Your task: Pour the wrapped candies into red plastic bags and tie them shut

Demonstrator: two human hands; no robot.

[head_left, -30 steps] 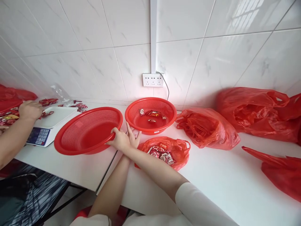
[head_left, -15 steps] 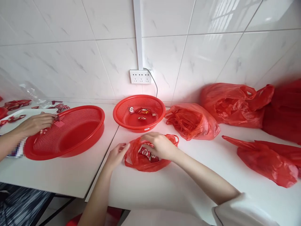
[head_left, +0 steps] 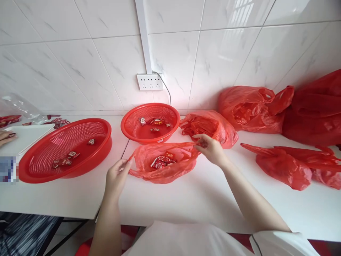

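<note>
A red plastic bag lies on the white table with its mouth spread wide, and several red-wrapped sweets show inside. My left hand pinches the left edge of the bag's mouth. At the opposite side, my right hand grips the right edge between thumb and fingers. Just behind the bag stands a round red basket holding a few wrapped sweets.
A larger red basket with several sweets is at the left. Beyond it are a white tray, another person's hand and a clear bottle. Filled red bags line the right side, one bag nearer.
My right hand has come out of the bag to its right edge, and the bag's mouth is stretched wider. Sweets now lie in the left basket; the other person's hand has moved left.
</note>
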